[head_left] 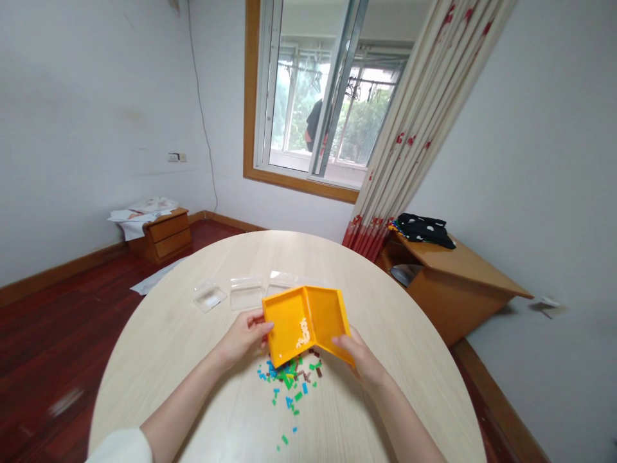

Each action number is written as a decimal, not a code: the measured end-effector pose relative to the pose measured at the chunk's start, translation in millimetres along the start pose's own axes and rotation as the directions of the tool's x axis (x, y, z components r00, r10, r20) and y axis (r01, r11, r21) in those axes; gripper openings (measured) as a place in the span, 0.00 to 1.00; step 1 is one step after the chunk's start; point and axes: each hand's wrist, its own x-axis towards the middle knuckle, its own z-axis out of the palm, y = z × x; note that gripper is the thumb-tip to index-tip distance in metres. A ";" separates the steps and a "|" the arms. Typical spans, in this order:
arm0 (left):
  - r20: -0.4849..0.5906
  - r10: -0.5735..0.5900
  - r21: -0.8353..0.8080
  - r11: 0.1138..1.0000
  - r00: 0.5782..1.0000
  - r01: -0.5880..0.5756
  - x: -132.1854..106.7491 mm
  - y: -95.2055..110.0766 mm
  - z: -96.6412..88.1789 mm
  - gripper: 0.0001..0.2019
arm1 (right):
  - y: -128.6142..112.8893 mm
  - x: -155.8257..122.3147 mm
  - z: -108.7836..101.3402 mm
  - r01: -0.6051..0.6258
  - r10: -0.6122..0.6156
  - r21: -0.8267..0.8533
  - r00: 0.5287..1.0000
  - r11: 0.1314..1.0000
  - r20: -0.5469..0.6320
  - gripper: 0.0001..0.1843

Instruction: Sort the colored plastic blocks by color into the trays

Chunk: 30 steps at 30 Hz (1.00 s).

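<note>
Between my two hands is a yellow hinged box [288, 316], opened out like a book and tilted above the table. My left hand [247, 335] grips its left edge, thumb on the inside face. On the other side, my right hand [357, 352] clasps the right half with the thumb over the lower rim. Small whitish pieces [303, 333] lie in the left half, gathered near the hinge. Below the box, a loose pile of small green, blue and brown building bricks [289, 379] spreads over the tabletop toward me, partly hidden by the box.
Several clear plastic trays [247, 294] stand on the round pale table [385, 308] behind the box. A small drawer cabinet [166, 235] with papers is at the left wall. At the right, a wooden desk [463, 270] bears dark dotted cloth. A curtain [409, 128] hangs beside the window.
</note>
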 end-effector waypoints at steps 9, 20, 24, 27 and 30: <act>0.007 0.069 0.168 0.983 0.998 -0.069 -3.7 17.0 -4.6 0.18 | 12.1 -6.0 -20.6 -0.095 0.116 0.140 0.982 0.986 -0.150 0.17; 0.058 0.063 0.249 0.966 0.996 -0.075 -7.9 26.5 -6.2 0.13 | 34.3 -0.3 -45.3 -0.037 0.025 -0.117 0.995 0.992 -0.097 0.13; 0.101 0.100 0.280 0.952 0.990 -0.125 -10.4 25.3 -9.2 0.11 | 30.7 -0.4 -53.4 0.163 -0.109 -0.298 0.976 0.941 0.188 0.18; 0.137 0.100 0.277 0.951 0.985 -0.135 -11.1 23.4 -9.3 0.10 | 31.4 -0.3 -59.0 0.220 -0.155 -0.298 0.962 0.929 0.227 0.28; 0.157 0.094 0.284 0.949 0.983 -0.136 -11.0 22.7 -8.7 0.10 | 35.3 0.2 -63.6 0.272 -0.200 -0.293 0.946 0.917 0.254 0.37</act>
